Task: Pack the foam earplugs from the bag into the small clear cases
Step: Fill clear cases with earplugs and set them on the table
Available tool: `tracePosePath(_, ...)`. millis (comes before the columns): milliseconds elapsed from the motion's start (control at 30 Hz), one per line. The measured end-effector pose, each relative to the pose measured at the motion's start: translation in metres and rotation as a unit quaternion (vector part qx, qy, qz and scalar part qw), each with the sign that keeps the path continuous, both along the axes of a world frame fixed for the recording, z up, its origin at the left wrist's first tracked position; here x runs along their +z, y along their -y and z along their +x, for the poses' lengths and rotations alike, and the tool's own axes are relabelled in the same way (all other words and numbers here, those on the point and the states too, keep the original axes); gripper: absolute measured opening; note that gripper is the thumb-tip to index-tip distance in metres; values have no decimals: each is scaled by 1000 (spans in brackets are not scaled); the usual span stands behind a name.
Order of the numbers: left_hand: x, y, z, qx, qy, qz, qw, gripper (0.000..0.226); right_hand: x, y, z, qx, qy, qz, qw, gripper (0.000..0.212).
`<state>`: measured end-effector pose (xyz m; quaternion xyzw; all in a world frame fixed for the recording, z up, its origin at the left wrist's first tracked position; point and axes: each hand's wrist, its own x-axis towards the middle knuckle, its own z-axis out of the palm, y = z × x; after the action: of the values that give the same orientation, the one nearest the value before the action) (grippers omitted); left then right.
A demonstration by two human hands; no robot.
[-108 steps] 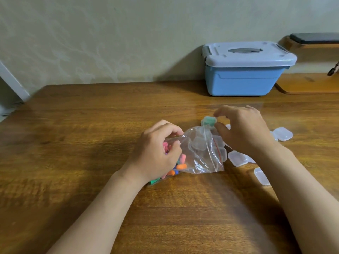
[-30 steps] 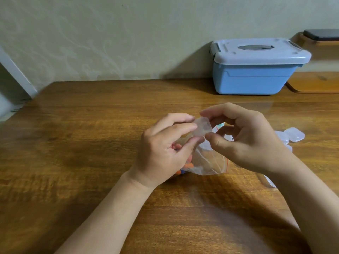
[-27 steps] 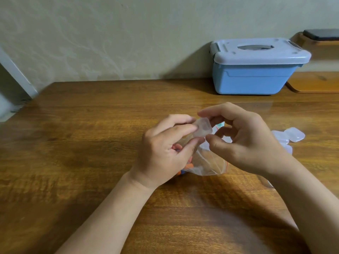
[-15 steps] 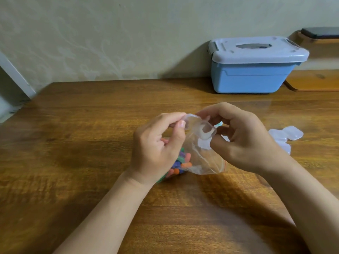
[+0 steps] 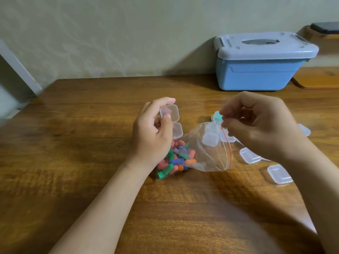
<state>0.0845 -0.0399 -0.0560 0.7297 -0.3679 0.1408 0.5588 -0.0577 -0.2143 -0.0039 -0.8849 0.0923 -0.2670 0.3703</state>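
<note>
Two hands hover above the table [image 5: 73,143]. The left hand [image 5: 154,132] holds an open case [image 5: 170,116] between thumb and curled forefinger. The case's two hinged halves are spread, one above the other, just over the left end of the bag [image 5: 205,158]. Something pinkish shows through the upper half; whether it is a fingertip or a plug I cannot tell. The right hand [image 5: 260,125] pinches the bag's mouth edge, by the red zip line, between thumb and forefinger and holds that end up off the table, its other fingers curled in. The earplugs [image 5: 177,158], pink, green, blue, purple and orange, lie heaped in the bag's low left end, which rests on the table just below the left palm. Several more cases [image 5: 249,155] lie flat on the table right of the bag, two near the right wrist and one beyond the hand's far side. A few others show through the bag's film near its mouth; whether they sit inside or behind it I cannot tell. Just beside the right fingertips is a case with teal inside [image 5: 217,116]. A blue box [image 5: 256,74] with a grey lid stands at the table's back right, against the wall, and a wooden shelf [image 5: 319,77] lies just beside it.
</note>
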Motion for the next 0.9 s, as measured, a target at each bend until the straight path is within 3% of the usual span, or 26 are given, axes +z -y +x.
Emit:
tracePosePath(400,-15,3,5,18,-11,44,999,32,-6,-16,8,-77,-182,52,979,19)
tracePosePath(467,-15,3,5,26,-20,47,998,31,-5,-17,9,-65,-199,60,976,13)
tracePosePath(700,-14,3,4,33,-43,54,997,31,-9,-22,11,10,-222,-5,975,39)
tracePosePath(900,-14,3,1,26,-47,63,997,31,-13,-25,12,82,-229,-40,969,17)
